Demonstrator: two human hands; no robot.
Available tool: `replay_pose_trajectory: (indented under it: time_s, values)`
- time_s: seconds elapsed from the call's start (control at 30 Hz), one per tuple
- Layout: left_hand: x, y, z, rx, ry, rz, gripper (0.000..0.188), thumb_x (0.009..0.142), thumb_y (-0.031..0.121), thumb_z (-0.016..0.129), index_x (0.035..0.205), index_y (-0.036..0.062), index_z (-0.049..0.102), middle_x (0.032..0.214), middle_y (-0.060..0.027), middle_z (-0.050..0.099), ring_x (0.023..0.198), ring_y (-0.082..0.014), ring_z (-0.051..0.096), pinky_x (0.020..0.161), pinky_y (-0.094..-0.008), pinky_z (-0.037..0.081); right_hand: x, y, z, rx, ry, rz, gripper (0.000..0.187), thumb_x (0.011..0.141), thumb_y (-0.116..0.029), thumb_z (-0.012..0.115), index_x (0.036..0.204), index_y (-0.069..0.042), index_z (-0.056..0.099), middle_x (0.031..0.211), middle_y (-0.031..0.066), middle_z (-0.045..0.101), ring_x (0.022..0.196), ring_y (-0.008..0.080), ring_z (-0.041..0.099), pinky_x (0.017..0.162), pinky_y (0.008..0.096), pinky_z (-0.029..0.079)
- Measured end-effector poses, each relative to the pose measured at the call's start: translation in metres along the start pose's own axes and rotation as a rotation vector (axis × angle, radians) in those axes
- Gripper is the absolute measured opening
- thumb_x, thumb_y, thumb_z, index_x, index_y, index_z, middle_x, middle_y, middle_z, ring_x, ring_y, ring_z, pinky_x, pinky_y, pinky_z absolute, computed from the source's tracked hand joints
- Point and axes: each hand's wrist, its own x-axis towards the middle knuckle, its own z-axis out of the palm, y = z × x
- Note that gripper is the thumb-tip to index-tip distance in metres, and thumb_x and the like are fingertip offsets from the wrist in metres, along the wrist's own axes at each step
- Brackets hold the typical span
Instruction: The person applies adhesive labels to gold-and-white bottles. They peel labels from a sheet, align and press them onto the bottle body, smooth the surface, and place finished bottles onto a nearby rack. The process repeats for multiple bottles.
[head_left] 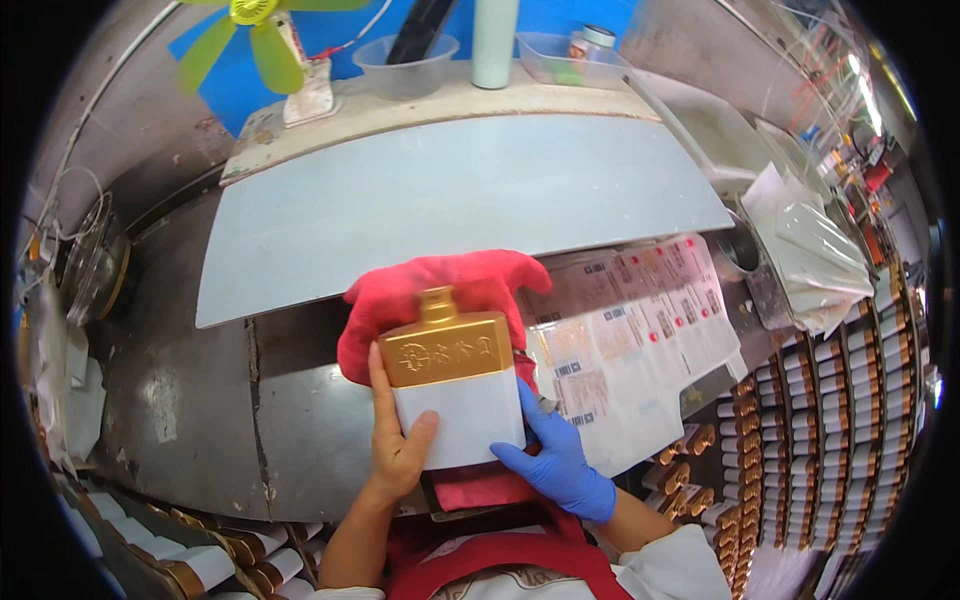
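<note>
Flask (455,385), flat, gold top and white body, held upright over the steel bench (200,400), just in front of a red cloth (440,285). Left hand (398,440) (bare) clamps its left edge, thumb across the white face, fingers running up the side. Right hand (555,455) (blue glove) grips the lower right corner, fingers closed on it. Label sheets (640,330) lie just right of the flask. Rows of similar flasks (810,420) stand further right. Green fan (265,40) at the back left.
</note>
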Motion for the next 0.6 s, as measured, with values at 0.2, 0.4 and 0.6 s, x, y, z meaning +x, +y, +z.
replay_pose_trajectory:
  time_s: [0.2,0.4,0.6]
  values:
    - [-0.002,0.011,0.013,0.033,0.115,-0.009,0.076,0.091,0.005,0.051,0.151,0.002,0.003,0.146,-0.0137,0.031,0.129,-0.0202,0.038,0.107,-0.0324,0.029,-0.003,0.025,-0.072,-0.038,0.07,0.054,0.042,0.083,-0.019,0.072,0.123,-0.011,0.063,0.103,0.005,0.068,0.079,0.0094,0.059,0.071,0.0242,0.049]
    - [-0.004,-0.002,0.01,-0.033,0.138,-0.003,0.072,0.092,0.006,0.049,0.15,0.0001,0.008,0.146,-0.0133,0.033,0.13,-0.0203,0.038,0.108,-0.0327,0.028,0.005,0.058,-0.129,-0.602,0.268,0.059,0.028,0.087,-0.01,0.06,0.115,-0.01,0.065,0.107,0.0162,0.064,0.092,0.0305,0.065,0.076,0.0344,0.053]
    - [-0.009,0.002,0.017,-0.087,0.198,-0.08,0.068,0.094,0.007,0.048,0.15,0.0004,0.01,0.144,-0.013,0.036,0.127,-0.0195,0.041,0.107,-0.0324,0.03,-0.013,0.058,-0.1,-0.736,-0.022,-0.12,0.04,0.084,-0.012,0.056,0.123,-0.018,0.06,0.113,0.014,0.063,0.082,0.0324,0.066,0.069,0.0381,0.054]
